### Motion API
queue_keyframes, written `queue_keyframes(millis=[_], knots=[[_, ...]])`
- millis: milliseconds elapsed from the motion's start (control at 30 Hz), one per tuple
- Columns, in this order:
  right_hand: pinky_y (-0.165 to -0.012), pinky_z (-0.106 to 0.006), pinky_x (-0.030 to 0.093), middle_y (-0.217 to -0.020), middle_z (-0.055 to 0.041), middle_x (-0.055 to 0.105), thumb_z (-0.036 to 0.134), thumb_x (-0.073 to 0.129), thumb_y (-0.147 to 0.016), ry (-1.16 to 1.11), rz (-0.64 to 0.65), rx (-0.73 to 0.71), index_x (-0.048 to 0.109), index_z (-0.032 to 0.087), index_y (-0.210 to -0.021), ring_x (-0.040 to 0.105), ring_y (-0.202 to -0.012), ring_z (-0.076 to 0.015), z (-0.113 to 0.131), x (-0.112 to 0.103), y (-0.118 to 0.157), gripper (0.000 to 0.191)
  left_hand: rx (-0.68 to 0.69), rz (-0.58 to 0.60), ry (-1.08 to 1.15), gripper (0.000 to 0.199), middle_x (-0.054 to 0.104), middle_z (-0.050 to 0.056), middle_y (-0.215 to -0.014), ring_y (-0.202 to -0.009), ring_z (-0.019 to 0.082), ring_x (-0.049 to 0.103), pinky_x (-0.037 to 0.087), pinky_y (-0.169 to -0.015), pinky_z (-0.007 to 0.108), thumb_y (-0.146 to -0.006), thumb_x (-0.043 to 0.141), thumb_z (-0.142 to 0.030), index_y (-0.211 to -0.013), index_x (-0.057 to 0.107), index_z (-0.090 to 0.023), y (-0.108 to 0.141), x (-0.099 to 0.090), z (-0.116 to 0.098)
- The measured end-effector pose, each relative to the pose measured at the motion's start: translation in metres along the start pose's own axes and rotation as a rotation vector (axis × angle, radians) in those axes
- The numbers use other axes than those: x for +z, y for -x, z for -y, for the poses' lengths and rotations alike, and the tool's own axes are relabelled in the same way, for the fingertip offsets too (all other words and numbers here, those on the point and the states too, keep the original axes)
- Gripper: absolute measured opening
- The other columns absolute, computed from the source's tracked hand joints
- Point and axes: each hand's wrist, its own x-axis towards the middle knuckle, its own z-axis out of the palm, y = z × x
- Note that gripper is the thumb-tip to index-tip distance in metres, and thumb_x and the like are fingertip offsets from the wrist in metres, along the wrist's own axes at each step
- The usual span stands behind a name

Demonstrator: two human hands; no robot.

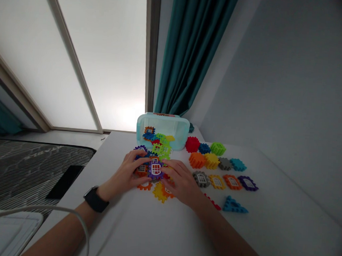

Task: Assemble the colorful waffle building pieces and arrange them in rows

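Observation:
Between my hands is a purple window piece with a white window frame, lying over a heap of coloured plastic pieces. My left hand reaches its left edge with the fingertips, and my right hand holds its right edge. An orange window piece shows under my left hand's fingers. Yellow gear-edged piece lies in front of the heap. Behind it, a light-blue bin lies tipped toward me, with green, blue and orange pieces spilling from its mouth.
Right of my hands are stacks, among them a red stack and an orange stack, a row of window pieces and a blue triangle. A cable crosses the lower left of the white table.

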Motion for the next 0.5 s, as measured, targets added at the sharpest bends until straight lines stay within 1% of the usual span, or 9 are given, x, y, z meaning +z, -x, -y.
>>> queue_keyframes(millis=[100, 167, 200, 267, 333, 400, 433, 500], knots=[[-0.101, -0.044, 0.053, -0.125, -0.0095, 0.068, 0.017, 0.056, -0.097, -0.069, -0.029, 0.004, 0.064, 0.024, -0.118, 0.061, -0.118, -0.0228, 0.001, 0.000, -0.001, 0.023, -0.027, 0.061, 0.073, 0.040, 0.054, 0.011, -0.128, -0.119, 0.029, 0.053, 0.048, -0.103, 0.048, -0.088, 0.071, -0.043, -0.123, 0.062, -0.024, -0.001, 0.002, -0.003], [-0.098, -0.043, 0.054, -0.115, -0.0086, 0.071, 0.019, 0.056, -0.098, -0.141, -0.064, 0.059, 0.067, 0.024, -0.113, 0.064, -0.111, -0.0226, 0.003, 0.001, -0.003, 0.019, -0.040, 0.102, 0.082, 0.030, 0.058, 0.010, -0.123, -0.115, 0.027, 0.056, 0.048, -0.101, 0.046, -0.093, 0.064, -0.040, -0.118, 0.066, -0.024, -0.002, 0.002, -0.005], [-0.094, -0.042, 0.055, -0.107, -0.0081, 0.073, 0.021, 0.056, -0.098, -0.178, -0.081, 0.114, 0.068, 0.024, -0.109, 0.065, -0.105, -0.0225, 0.005, 0.003, -0.003, 0.016, -0.043, 0.115, 0.075, 0.026, 0.060, 0.010, -0.120, -0.112, 0.026, 0.058, 0.049, -0.100, 0.045, -0.096, 0.060, -0.038, -0.116, 0.067, -0.024, -0.003, 0.003, -0.005], [-0.084, -0.038, 0.057, -0.094, -0.0065, 0.073, 0.026, 0.058, -0.097, -0.257, -0.098, 0.286, 0.070, 0.023, -0.099, 0.068, -0.091, -0.0216, 0.009, 0.006, -0.005, 0.013, -0.044, 0.107, 0.049, 0.024, 0.063, 0.009, -0.116, -0.109, 0.024, 0.059, 0.049, -0.098, 0.044, -0.099, 0.055, -0.036, -0.117, 0.066, -0.024, -0.003, 0.004, -0.007], [-0.077, -0.035, 0.057, -0.088, -0.0048, 0.074, 0.029, 0.059, -0.094, -0.341, -0.089, 0.503, 0.071, 0.022, -0.093, 0.069, -0.083, -0.0205, 0.013, 0.010, -0.006, 0.014, -0.030, 0.055, 0.005, 0.034, 0.063, 0.009, -0.118, -0.110, 0.025, 0.059, 0.049, -0.097, 0.045, -0.096, 0.060, -0.037, -0.128, 0.059, -0.024, -0.003, 0.004, -0.007], [-0.077, -0.034, 0.057, -0.088, -0.0035, 0.075, 0.031, 0.061, -0.091, -0.440, -0.054, 0.690, 0.072, 0.021, -0.091, 0.070, -0.081, -0.0204, 0.015, 0.014, -0.007, 0.015, 0.011, 0.011, -0.061, 0.052, 0.062, 0.011, -0.122, -0.113, 0.027, 0.058, 0.048, -0.098, 0.047, -0.091, 0.068, -0.040, -0.137, 0.051, -0.024, -0.003, 0.004, -0.008], [-0.079, -0.035, 0.057, -0.089, -0.0032, 0.076, 0.032, 0.061, -0.090, -0.492, -0.035, 0.755, 0.073, 0.021, -0.091, 0.071, -0.082, -0.0207, 0.016, 0.015, -0.007, 0.017, 0.042, 0.002, -0.097, 0.057, 0.062, 0.012, -0.123, -0.114, 0.028, 0.058, 0.048, -0.099, 0.048, -0.088, 0.071, -0.041, -0.138, 0.049, -0.024, -0.003, 0.004, -0.008], [-0.081, -0.035, 0.058, -0.090, -0.0030, 0.077, 0.034, 0.061, -0.089, -0.583, 0.002, 0.828, 0.073, 0.020, -0.092, 0.072, -0.083, -0.0214, 0.016, 0.017, -0.008, 0.020, 0.102, 0.000, -0.160, 0.056, 0.062, 0.012, -0.122, -0.114, 0.029, 0.059, 0.048, -0.099, 0.048, -0.086, 0.073, -0.040, -0.136, 0.051, -0.023, -0.003, 0.004, -0.009]])
